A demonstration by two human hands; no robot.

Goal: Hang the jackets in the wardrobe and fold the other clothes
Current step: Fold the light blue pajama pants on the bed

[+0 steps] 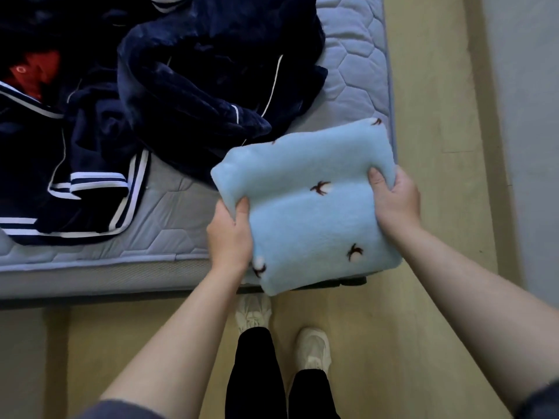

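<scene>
1. A bare quilted mattress (357, 65) fills the upper left of the view; the wooden floor (429, 207) runs beside it. No wardrobe is seen.
2. A heap of navy clothes (193, 86) with white piping is spread across the mattress, unfolded; something red (36, 71) shows at the far left. Whether any of these is a jacket cannot be told.
3. A pale blue fleece (305, 207), already folded into a thick square, is held over the near corner of the mattress, its lower edge past the mattress edge.
4. The fleece is judged light, soft and plump, likely to spring open if released loosely; a grip on two opposite edges, pinching all layers, is best.
5. The left hand (231, 234) is closed on the left edge, thumb on top.
6. The right hand (393, 198) is closed on the right edge, thumb pressed into the pile.
7. No containers are seen.
</scene>
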